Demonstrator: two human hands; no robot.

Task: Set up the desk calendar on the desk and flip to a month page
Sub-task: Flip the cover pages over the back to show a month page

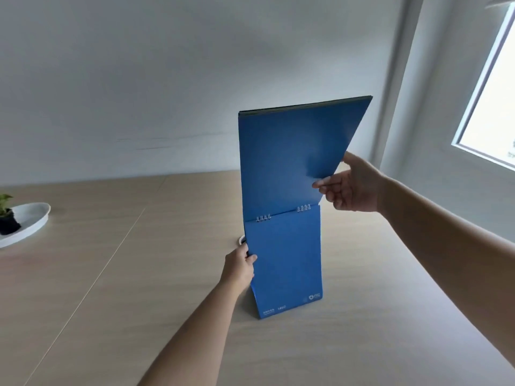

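Observation:
A blue desk calendar [284, 263] stands upright on the light wooden desk [117, 288], its bottom edge resting on the surface. Silver wire rings [303, 208] bind it at mid height. Above the rings a thick blue stack of pages [281, 154] is lifted straight up. My right hand [354, 188] pinches the right edge of that lifted stack, thumb in front. My left hand [239, 267] grips the left edge of the lower stand panel. White print shows near the panel's bottom.
A white oval dish [30, 222] with a small potted plant [7, 215] sits at the desk's far left. A small white round object [242, 240] peeks from behind the calendar. A grey wall lies behind; a window [490, 101] is at the right.

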